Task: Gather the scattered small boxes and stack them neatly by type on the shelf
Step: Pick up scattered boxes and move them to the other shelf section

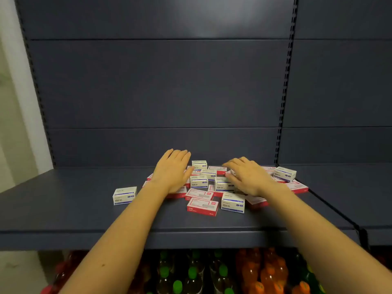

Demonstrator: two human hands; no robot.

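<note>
Bottles [273, 272] crowd below the shelf [63, 209] holding scattered small boxes [202, 206].

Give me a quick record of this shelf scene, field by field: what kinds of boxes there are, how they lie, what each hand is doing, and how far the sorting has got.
surface: dark blue shelf
box types: white boxes with a blue stripe; flatter red-and-white boxes
layout: both types mixed in one loose pile
stray: lone white box apart, left of the pile
hands: left hand flat over the pile's left side; right hand, fingers spread, over its right side
progress: no stacks by type yet
below: drink bottles
</note>
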